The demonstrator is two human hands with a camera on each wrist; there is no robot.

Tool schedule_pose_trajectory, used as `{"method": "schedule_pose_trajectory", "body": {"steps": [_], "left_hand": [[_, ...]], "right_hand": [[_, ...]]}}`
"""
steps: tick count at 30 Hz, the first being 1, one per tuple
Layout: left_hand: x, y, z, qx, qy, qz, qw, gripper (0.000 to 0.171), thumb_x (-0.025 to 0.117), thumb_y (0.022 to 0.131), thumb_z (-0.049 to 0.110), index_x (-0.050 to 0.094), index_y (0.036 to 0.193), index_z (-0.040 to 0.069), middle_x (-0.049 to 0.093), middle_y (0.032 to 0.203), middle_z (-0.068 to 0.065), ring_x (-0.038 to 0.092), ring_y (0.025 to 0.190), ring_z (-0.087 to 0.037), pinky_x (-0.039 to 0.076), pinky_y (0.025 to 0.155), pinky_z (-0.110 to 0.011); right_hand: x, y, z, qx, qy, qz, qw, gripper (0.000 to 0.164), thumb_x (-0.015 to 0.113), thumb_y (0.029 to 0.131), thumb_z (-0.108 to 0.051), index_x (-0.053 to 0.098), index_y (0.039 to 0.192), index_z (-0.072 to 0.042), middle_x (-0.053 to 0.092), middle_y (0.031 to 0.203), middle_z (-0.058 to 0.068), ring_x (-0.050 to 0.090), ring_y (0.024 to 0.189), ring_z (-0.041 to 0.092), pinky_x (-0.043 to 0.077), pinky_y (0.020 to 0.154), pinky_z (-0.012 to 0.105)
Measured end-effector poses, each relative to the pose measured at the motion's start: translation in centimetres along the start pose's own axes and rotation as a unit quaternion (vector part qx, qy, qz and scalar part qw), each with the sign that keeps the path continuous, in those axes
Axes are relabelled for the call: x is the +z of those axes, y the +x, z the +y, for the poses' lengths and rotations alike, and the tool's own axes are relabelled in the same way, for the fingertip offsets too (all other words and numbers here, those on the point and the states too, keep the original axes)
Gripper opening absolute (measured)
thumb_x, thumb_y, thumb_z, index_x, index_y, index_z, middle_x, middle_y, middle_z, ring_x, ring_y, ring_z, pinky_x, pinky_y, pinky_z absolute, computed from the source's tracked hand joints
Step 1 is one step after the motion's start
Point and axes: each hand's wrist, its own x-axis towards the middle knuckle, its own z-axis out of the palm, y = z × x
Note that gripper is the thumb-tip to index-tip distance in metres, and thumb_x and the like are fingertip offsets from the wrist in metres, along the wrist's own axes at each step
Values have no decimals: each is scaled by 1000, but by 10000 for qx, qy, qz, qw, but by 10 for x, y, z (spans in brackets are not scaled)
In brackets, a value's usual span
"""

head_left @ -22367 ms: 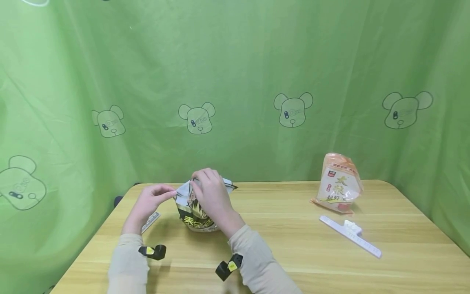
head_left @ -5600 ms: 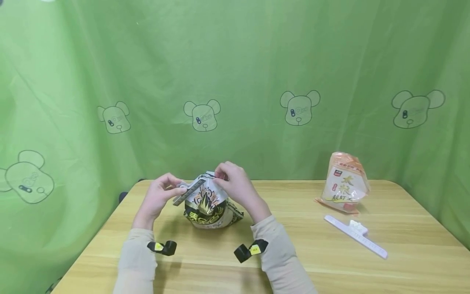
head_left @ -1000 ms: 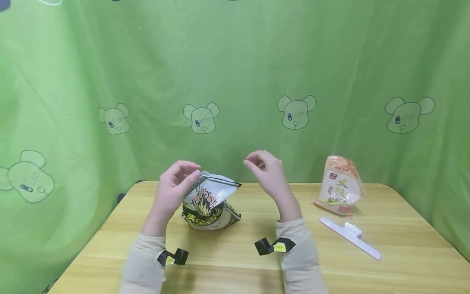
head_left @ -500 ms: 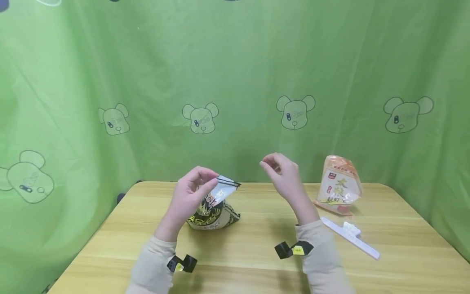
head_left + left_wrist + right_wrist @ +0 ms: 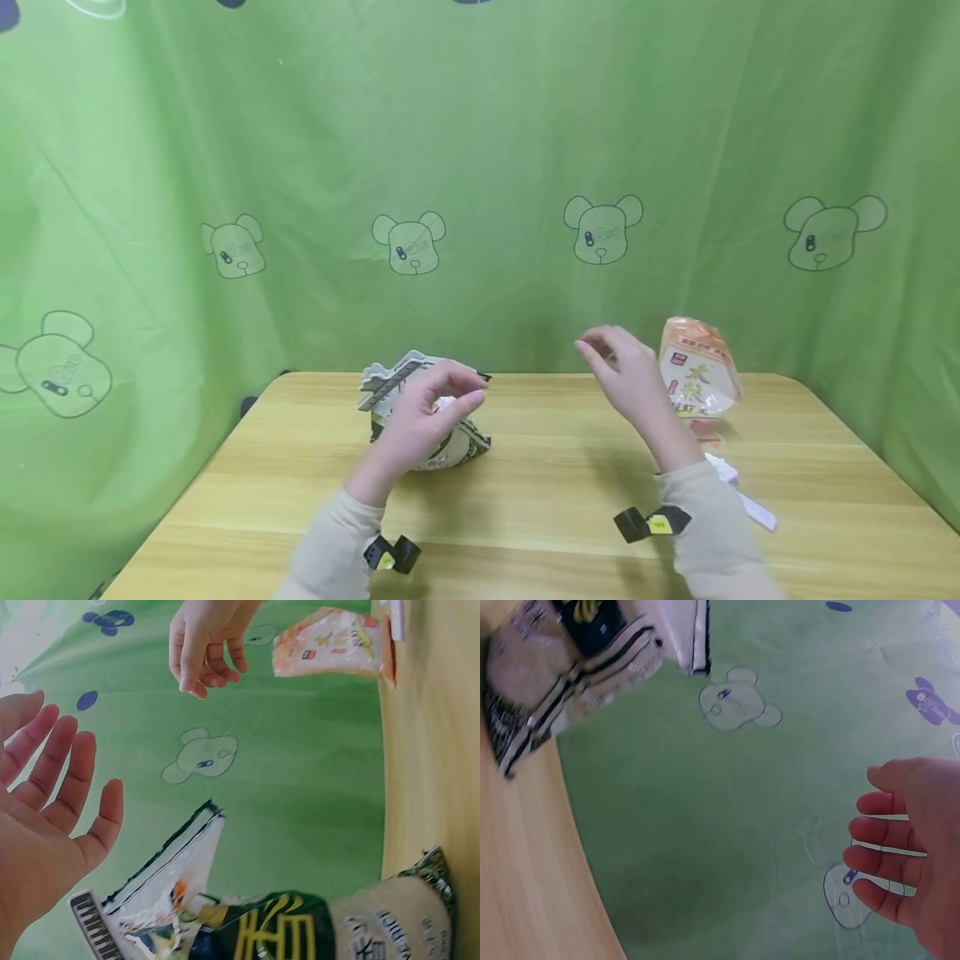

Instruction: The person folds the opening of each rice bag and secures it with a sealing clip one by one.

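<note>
Overall, a green plastic curtain (image 5: 487, 125) printed with bear faces hangs behind a pale wood-grain table (image 5: 525, 517). At left, a black-and-white plastic bag (image 5: 457, 452) stands upright, its top flap pointing right, partly hidden by the empty left hand (image 5: 423, 417), fingers loosely bent. An orange-and-white plastic bag (image 5: 699, 375) stands at right, overlapped by the right hand (image 5: 633, 390), fingers relaxed, holding nothing. A grey ruler-like plastic clip (image 5: 392, 385) slants across the first bag's top; a beige sleeve (image 5: 708, 521) covers much of a white plastic clip (image 5: 757, 510).

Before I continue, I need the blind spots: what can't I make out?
Head view: left hand hides much of the dark bag.
Head view: right arm hides part of the white clip.
Left wrist view: bottom edge cuts off part of the gray clip.
Right wrist view: top edge cuts off part of the dark bag.
</note>
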Motion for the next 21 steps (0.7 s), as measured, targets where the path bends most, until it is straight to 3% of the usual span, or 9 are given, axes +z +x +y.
{"method": "schedule_pose_trajectory", "body": {"steps": [10,16,21], "left_hand": [[21,-1,-4,93,183,-392,9990,12,64,93,14,66,104,10,71,100,-6,65,91,-11,54,87,-28],[34,-1,-6,-68,171,-588,9981,13,63,93,18,67,104,11,71,103,-4,64,93,-11,54,87,-29],[45,1,-11,-98,113,-721,9973,15,63,93,18,67,105,9,70,103,-5,64,94,-11,53,88,-27]], "right_hand": [[-21,-11,26,195,-490,-312,9981,25,55,100,-27,64,108,-5,66,95,10,59,88,24,51,77,40],[-35,-11,40,250,-551,-231,9979,26,53,100,-26,63,109,-3,67,94,11,59,86,24,49,75,36],[-46,-9,50,319,-597,-15,9977,27,54,100,-26,63,110,-2,67,98,14,60,88,27,50,76,39]]}}
